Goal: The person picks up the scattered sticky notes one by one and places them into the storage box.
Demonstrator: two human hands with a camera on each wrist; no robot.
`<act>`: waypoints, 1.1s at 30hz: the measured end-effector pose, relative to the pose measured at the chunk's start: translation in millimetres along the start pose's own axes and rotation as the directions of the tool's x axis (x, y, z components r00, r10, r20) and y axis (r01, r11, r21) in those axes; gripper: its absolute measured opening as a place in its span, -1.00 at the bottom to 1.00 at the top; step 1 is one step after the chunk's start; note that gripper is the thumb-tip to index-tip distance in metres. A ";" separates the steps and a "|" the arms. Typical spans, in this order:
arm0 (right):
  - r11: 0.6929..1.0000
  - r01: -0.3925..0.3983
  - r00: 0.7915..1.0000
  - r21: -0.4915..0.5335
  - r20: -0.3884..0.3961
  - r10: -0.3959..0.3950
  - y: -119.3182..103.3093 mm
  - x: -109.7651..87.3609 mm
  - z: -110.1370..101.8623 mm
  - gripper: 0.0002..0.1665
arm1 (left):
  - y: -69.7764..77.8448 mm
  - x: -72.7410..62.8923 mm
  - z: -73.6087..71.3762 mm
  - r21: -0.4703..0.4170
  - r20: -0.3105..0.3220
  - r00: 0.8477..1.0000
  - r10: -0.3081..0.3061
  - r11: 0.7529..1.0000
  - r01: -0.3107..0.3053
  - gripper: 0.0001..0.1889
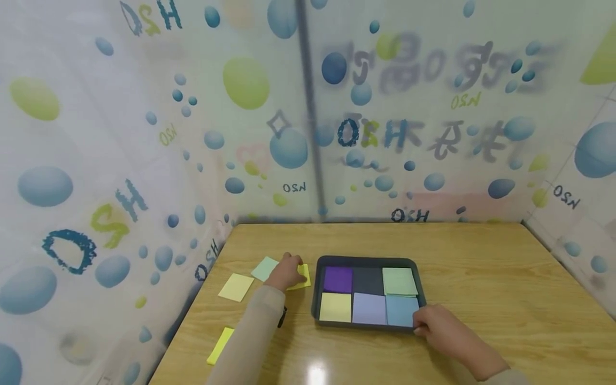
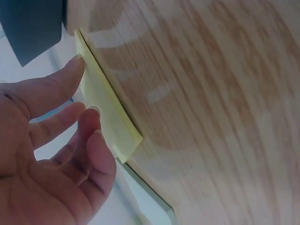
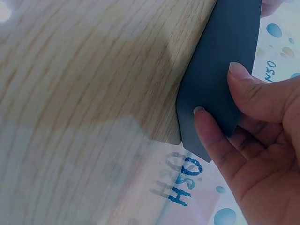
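Note:
My left hand (image 1: 285, 274) is over a yellow sticky-note pad (image 1: 304, 278) on the table, left of the dark tray (image 1: 366, 324). In the left wrist view, the thumb tip meets that pad (image 2: 105, 112) and the other fingers bend loosely beside it. The pad lies flat on the wood. At the tray's front right corner, my right hand (image 1: 440, 329) grips the rim; thumb and a finger press the tray's side (image 3: 206, 89) in the right wrist view. Inside the tray lie purple (image 1: 338, 279), green (image 1: 399, 282), pale yellow (image 1: 336, 307), lavender (image 1: 369, 309) and blue (image 1: 402, 310) pads.
On the table's left lie a mint pad (image 1: 264, 268), a pale yellow pad (image 1: 236, 287) and a bright yellow pad (image 1: 221, 345), partly behind the left sleeve (image 1: 250, 337). The wooden table (image 1: 481, 278) meets sheeting printed with bubbles (image 1: 409, 107) at back and sides.

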State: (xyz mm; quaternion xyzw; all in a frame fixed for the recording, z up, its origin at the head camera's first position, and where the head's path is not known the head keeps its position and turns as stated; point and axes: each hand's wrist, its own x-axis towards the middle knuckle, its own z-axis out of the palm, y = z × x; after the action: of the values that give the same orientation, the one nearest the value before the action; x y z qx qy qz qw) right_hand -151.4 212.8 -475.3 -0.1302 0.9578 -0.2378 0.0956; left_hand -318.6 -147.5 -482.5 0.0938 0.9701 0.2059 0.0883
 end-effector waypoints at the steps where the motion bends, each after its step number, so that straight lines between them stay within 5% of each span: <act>1: 1.000 0.000 1.000 -0.001 0.000 0.000 0.0 0.1 0.1 -0.75 | 0.7 0.3 -0.1 0.001 0.003 1.000 0.001 1.000 -0.001 -0.47; 12: 1.000 0.011 1.000 -0.010 0.001 -0.010 1.6 0.2 -0.6 -0.77 | 4.1 7.7 -1.7 -0.006 0.066 0.996 -0.067 0.998 0.067 -0.44; 27: 0.998 0.055 0.998 -0.001 -0.014 -0.055 3.1 -1.2 -1.7 -0.77 | 10.4 3.8 -2.9 0.049 0.026 0.997 -0.068 0.997 0.066 -0.46; 33: 0.995 0.098 0.995 -0.012 -0.034 -0.099 3.2 -2.3 -1.2 -0.76 | 14.5 3.6 -6.8 0.083 -0.028 0.999 -0.041 0.996 0.044 -0.74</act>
State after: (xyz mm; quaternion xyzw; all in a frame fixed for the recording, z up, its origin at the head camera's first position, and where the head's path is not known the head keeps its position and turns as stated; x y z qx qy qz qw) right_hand -150.2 216.7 -475.5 -0.1737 0.9529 -0.2393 0.0667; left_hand -321.4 -136.3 -470.9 0.0740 0.9807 0.1643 0.0757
